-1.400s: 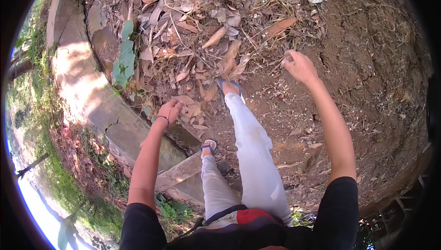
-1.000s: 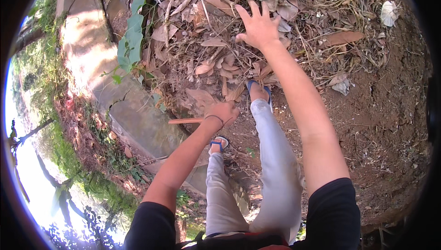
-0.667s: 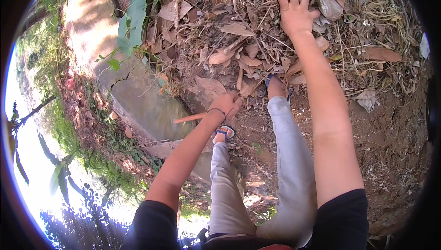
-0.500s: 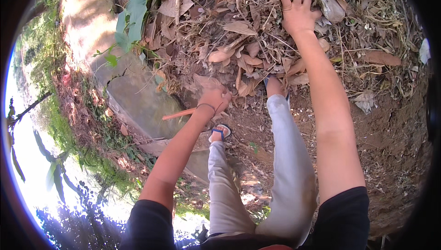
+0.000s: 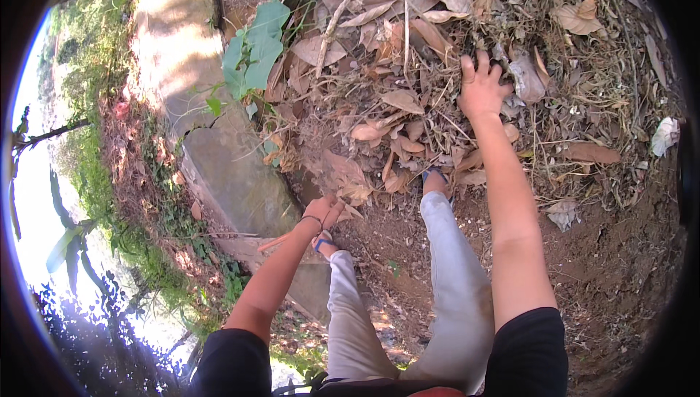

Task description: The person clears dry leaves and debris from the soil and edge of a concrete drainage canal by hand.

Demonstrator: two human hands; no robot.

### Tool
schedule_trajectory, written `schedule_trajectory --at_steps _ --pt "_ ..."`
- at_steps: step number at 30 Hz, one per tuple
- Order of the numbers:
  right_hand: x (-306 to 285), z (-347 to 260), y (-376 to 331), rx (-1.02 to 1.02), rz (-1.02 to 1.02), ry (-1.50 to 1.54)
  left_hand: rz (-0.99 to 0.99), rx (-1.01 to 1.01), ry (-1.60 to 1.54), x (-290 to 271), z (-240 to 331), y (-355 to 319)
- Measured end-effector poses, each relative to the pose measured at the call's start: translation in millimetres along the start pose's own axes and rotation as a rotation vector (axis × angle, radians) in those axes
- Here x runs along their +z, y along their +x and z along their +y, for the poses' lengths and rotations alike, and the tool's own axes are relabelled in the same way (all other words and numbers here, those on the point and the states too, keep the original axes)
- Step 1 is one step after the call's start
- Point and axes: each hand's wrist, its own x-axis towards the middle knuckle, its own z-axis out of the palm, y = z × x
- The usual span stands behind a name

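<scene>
My left hand [image 5: 323, 212] is closed around a thin wooden handle [image 5: 273, 243], whose light brown end sticks out behind the wrist. Whatever lies at the handle's other end I cannot make out among the leaves. A thin dark band circles the left wrist. Farther out and to the right, my right hand [image 5: 483, 93] rests on a heap of dry leaves [image 5: 397, 102] with its fingers spread. Its fingertips press into the litter beside a pale, crumpled leaf [image 5: 526, 80]. Brown leaves, twigs and dry stalks make up the heap.
A concrete slab edge [image 5: 237, 171] runs along the left, with a green-leaved vine [image 5: 262, 43] over it. My feet, in blue-strapped sandals [image 5: 321, 241], stand on bare brown soil [image 5: 598, 273]. A white scrap [image 5: 665, 137] lies at the far right.
My left hand has drawn back toward me with the handle, away from the heap. The right hand stays at the same spot in the leaves while the whole view has shifted slightly.
</scene>
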Motion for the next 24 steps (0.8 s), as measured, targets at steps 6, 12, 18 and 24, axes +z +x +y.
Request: schedule_trajectory --at_steps 6,12,18,24 --pt "-3 -5 1 0.003 0.037 0.044 0.173 0.129 0.022 -36 45 29" --pt "-2 -3 -4 0.035 0.047 0.074 0.172 0.200 -0.079 -4 52 15" --pt "-40 8 -26 0.012 0.025 0.007 0.068 0.102 -0.083 34 -11 -49" --pt "-72 20 -58 -0.005 0.045 -0.025 0.174 -0.063 -0.032 45 -152 -81"
